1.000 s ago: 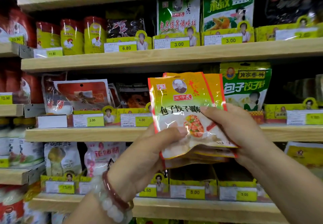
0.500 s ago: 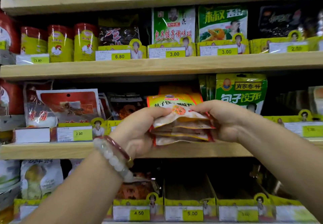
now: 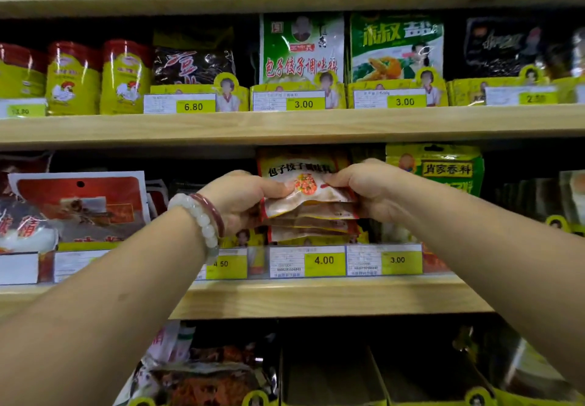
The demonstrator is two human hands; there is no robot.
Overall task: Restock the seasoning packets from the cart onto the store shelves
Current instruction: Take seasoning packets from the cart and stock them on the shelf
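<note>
A stack of several yellow-and-red seasoning packets (image 3: 308, 195) is held between both hands inside the middle shelf slot, above the 4.00 price tag (image 3: 323, 260). My left hand (image 3: 243, 198) grips the stack's left edge, thumb on top; two bracelets circle that wrist. My right hand (image 3: 368, 188) grips the right edge with fingers curled over the top packet. The packets lean back into the slot, their upper edges in shadow. The middle wooden shelf (image 3: 316, 299) runs beneath them.
Green dumpling-seasoning packets (image 3: 443, 168) stand right of the slot, red-and-white packets (image 3: 79, 206) to the left. The shelf above (image 3: 285, 125) carries yellow-red canisters (image 3: 125, 79) and green packets (image 3: 302, 51). Cardboard trays (image 3: 329, 370) fill the bottom shelf.
Both hands have pushed the packet stack from in front of the shelf forward and into the middle shelf slot, tipping it from upright to leaning back. The view has shifted upward.
</note>
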